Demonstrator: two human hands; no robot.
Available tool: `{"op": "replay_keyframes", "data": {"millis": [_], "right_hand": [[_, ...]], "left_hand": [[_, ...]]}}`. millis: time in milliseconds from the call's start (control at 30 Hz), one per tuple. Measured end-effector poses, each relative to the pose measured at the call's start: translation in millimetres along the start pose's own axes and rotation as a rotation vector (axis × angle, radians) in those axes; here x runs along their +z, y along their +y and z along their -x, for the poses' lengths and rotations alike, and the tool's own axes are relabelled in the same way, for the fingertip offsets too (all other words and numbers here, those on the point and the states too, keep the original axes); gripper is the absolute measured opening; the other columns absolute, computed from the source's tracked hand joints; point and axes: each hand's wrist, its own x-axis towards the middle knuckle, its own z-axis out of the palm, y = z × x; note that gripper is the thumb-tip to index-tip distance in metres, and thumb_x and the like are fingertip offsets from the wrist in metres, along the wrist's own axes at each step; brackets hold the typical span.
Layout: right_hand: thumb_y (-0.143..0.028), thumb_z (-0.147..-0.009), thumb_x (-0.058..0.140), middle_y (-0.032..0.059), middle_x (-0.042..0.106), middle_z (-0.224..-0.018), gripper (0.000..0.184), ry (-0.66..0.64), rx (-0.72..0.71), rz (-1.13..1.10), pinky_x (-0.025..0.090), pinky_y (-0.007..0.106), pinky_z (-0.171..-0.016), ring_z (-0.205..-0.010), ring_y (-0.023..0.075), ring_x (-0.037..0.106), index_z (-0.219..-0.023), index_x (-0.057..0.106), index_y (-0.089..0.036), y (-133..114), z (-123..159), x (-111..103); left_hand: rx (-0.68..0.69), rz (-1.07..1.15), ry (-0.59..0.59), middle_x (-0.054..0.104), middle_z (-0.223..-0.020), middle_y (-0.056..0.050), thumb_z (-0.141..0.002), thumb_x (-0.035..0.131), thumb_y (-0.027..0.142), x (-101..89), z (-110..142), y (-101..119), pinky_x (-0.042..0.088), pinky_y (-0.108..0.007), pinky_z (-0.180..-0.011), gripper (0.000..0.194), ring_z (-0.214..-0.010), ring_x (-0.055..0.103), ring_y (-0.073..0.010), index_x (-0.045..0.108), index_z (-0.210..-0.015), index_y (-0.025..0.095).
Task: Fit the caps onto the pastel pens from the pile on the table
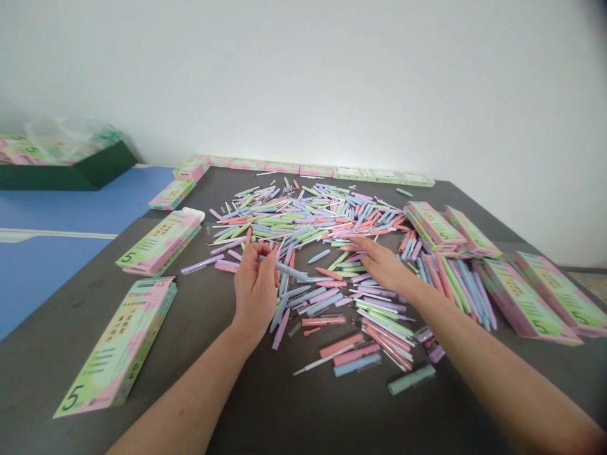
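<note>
Left of the pile's middle, my left hand (pixel 257 284) is closed, and a light blue pen barrel (pixel 291 272) sticks out from it to the right. An orange-red piece (pixel 249 236) shows just above its fingers; whether it is held I cannot tell. My right hand (pixel 383 266) has its fingers stretched out over the pile, close to a red pen part (pixel 351 248). Around both hands spread pastel pen parts (pixel 327 215) in blue, green, purple and red. Nearest me are a blue barrel (pixel 355 366), a green barrel (pixel 411 380) and a white refill (pixel 327 362).
Printed pen boxes stand along both sides, such as a left box (pixel 118 344) and a right box (pixel 528 297). A row of boxes (pixel 315 170) lines the back edge by the wall. Sorted pens (pixel 458 284) lie at right. A dark green bin (pixel 102 169) sits on a blue table (pixel 61 259).
</note>
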Motion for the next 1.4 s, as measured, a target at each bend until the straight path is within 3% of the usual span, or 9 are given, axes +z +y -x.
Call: {"op": "replay_keyframes", "data": {"millis": [200, 367, 733, 967, 1233, 1400], "right_hand": [[-0.010, -0.086, 0.034, 0.0172, 0.053, -0.139, 0.051, -0.058, -0.135, 0.167, 0.033, 0.036, -0.112, -0.130, 0.0230, 0.048, -0.133, 0.051, -0.001, -13.3, -28.4, 19.6], [-0.011, -0.086, 0.038, 0.0204, 0.056, -0.134, 0.049, -0.035, -0.158, 0.205, 0.033, 0.042, -0.110, -0.126, 0.0282, 0.050, -0.131, 0.053, 0.000, -17.6, -45.2, 31.0], [-0.009, -0.084, 0.040, 0.0170, 0.058, -0.129, 0.044, 0.002, -0.265, 0.165, 0.037, 0.037, -0.106, -0.121, 0.0235, 0.051, -0.124, 0.057, -0.006, -14.6, -18.9, 26.6], [-0.008, -0.087, 0.038, 0.0147, 0.067, -0.109, 0.037, 0.082, -0.163, 0.142, 0.044, 0.033, -0.095, -0.103, 0.0225, 0.060, -0.108, 0.069, -0.010, -10.6, -42.3, 16.4], [-0.007, -0.081, 0.047, 0.0099, 0.073, -0.103, 0.032, -0.045, -0.163, 0.198, 0.043, 0.029, -0.092, -0.100, 0.0216, 0.063, -0.095, 0.075, -0.015, -11.9, -74.5, 16.2], [-0.013, -0.081, 0.051, 0.0092, 0.074, -0.096, 0.027, -0.116, -0.103, 0.246, 0.045, 0.027, -0.080, -0.089, 0.0212, 0.066, -0.093, 0.075, -0.015, -13.9, -80.8, 13.0]], "left_hand": [[-0.004, 0.002, 0.003, 0.039, -0.047, 0.010, -0.086, 0.050, 0.023, 0.3, -0.7, -1.5, 0.031, -0.019, -0.040, 0.007, -0.040, 0.037, -0.0082, 0.047, -0.080, 0.022], [-0.010, 0.004, 0.007, 0.038, -0.046, 0.010, -0.086, 0.050, 0.022, 0.2, -0.6, -0.5, 0.031, -0.019, -0.040, 0.007, -0.039, 0.037, -0.0083, 0.047, -0.079, 0.022], [0.011, 0.012, -0.003, 0.038, -0.048, 0.009, -0.086, 0.050, 0.023, 0.1, -0.4, -2.0, 0.031, -0.019, -0.040, 0.008, -0.041, 0.036, -0.0080, 0.047, -0.079, 0.022], [0.012, -0.003, -0.008, 0.038, -0.048, 0.009, -0.086, 0.050, 0.023, -0.3, -0.1, -1.8, 0.031, -0.019, -0.040, 0.007, -0.041, 0.036, -0.0081, 0.048, -0.079, 0.022], [0.002, 0.021, -0.002, 0.037, -0.047, 0.010, -0.086, 0.050, 0.023, -0.1, -0.6, -1.3, 0.031, -0.019, -0.040, 0.007, -0.040, 0.035, -0.0083, 0.047, -0.080, 0.023], [0.009, 0.008, -0.004, 0.038, -0.047, 0.009, -0.086, 0.050, 0.023, -0.3, 0.2, -1.8, 0.030, -0.019, -0.040, 0.007, -0.041, 0.035, -0.0082, 0.047, -0.079, 0.022]]}}
